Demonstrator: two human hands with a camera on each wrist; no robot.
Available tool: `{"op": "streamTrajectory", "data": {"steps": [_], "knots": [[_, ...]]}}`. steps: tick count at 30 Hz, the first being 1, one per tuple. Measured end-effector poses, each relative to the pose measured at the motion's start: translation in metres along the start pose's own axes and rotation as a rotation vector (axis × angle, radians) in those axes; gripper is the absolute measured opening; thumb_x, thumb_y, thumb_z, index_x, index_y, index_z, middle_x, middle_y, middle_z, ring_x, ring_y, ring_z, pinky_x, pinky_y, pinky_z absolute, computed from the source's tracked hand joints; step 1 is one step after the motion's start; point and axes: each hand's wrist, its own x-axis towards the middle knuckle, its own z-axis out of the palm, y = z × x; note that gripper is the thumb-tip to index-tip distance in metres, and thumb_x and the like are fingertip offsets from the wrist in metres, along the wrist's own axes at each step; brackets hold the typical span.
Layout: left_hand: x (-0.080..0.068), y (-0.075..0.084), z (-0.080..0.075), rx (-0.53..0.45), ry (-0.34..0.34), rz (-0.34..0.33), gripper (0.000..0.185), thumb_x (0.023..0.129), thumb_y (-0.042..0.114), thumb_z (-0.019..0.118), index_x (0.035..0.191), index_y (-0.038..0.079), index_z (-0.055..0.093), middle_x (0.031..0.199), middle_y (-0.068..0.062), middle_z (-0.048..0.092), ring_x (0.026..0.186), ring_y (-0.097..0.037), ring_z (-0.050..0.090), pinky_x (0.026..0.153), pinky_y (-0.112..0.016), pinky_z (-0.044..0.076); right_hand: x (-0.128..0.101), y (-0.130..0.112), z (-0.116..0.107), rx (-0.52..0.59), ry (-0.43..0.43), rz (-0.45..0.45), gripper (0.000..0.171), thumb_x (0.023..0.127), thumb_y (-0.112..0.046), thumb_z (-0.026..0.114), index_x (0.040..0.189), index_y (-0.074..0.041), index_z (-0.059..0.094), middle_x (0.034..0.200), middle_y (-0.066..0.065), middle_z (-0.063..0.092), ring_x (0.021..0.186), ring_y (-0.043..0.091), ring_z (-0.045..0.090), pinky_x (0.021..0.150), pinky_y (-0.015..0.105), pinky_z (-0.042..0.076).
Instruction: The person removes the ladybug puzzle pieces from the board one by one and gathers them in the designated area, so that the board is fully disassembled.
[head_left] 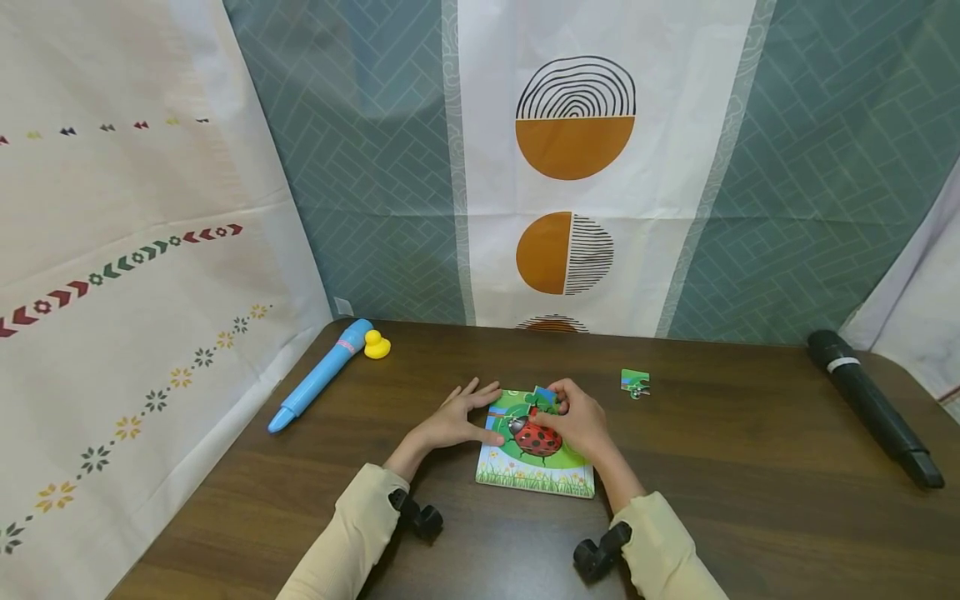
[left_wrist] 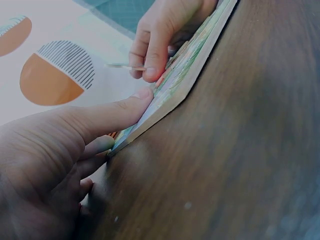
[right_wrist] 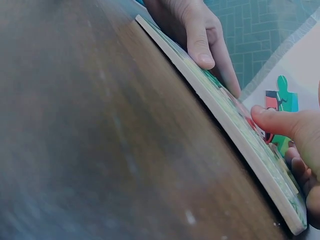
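The ladybird puzzle board (head_left: 534, 467) lies flat near the middle of the counter (head_left: 750, 500), a little toward its near edge. Most of it looks filled in: the grass strip, the green ground and the red ladybird all read as a joined picture. The right hand (head_left: 577, 421) has its fingers (right_wrist: 280, 122) pinched on 1 puzzle piece (right_wrist: 281, 100), green with a bit of red and blue, held over the board's far edge, so I judge that this piece is being fitted and is not yet seated. The left hand (head_left: 457, 417) rests at the board's left edge, fingers straight and spread, thumb (left_wrist: 120, 112) pressing the board's side to steady it. 1 more loose piece (head_left: 635, 382) lies on the counter just beyond the board's far right corner, so at least 2 pieces seem left.

No brand, label or writing can be read anywhere; the blue pen-shaped toy (head_left: 318, 377) near the far left corner carries a pink band, too small to tell.
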Motion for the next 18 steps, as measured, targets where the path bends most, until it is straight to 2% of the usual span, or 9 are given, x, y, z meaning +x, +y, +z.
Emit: {"op": "streamTrajectory", "data": {"steps": [10,18], "knots": [[0.0005,0.0014,0.0,0.005,0.004,-0.01,0.083,0.081,0.035,0.079,0.15,0.01,0.039,0.162,-0.005,0.026,0.154,-0.035,-0.001,0.122,-0.059,-0.004,0.0014,0.0018,-0.0034,0.015,-0.022,-0.017,0.043,0.08,-0.028,0.081,0.112,-0.012,0.058,0.091,0.004,0.054,0.082,0.016,0.047,0.068,0.028,0.035],[0.0003,0.0011,0.0,0.001,-0.002,-0.004,0.084,0.081,0.036,0.079,0.15,0.009,0.039,0.162,-0.006,0.026,0.154,-0.035,-0.001,0.122,-0.06,-0.004,-0.0004,0.0011,-0.0065,-0.003,-0.069,-0.029,0.039,0.08,-0.025,0.081,0.111,-0.013,0.061,0.087,0.005,0.05,0.078,0.017,0.044,0.064,0.028,0.033]]}}
